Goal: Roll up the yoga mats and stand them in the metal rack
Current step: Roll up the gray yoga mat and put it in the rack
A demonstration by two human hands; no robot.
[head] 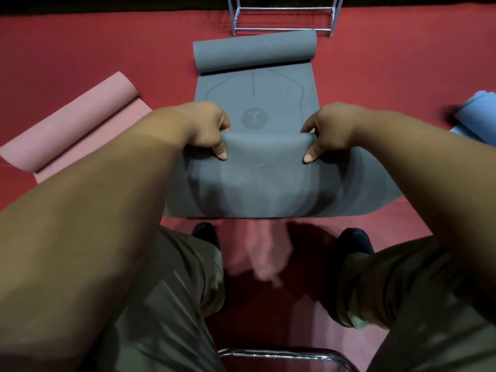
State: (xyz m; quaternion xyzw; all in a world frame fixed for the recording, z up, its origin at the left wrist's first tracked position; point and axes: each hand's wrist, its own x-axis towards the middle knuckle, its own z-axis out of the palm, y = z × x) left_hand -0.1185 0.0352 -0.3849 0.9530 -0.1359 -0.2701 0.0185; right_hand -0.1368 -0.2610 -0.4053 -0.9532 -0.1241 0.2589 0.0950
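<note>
Grey mat [257, 103] lies just short of the rack [284, 14], far end curled, near edge pinched between thumb and fingers of left hand [206, 127] and right hand [327, 127]; rolling appears barely begun, next needing an even, tight turn toward the rack.

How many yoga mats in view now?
3: grey mat in the centre, pink mat on the left, blue mat cut off at the right edge. Others may be hidden.

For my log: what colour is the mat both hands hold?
Grey mat with faint line markings; shows best in the head view.
</note>
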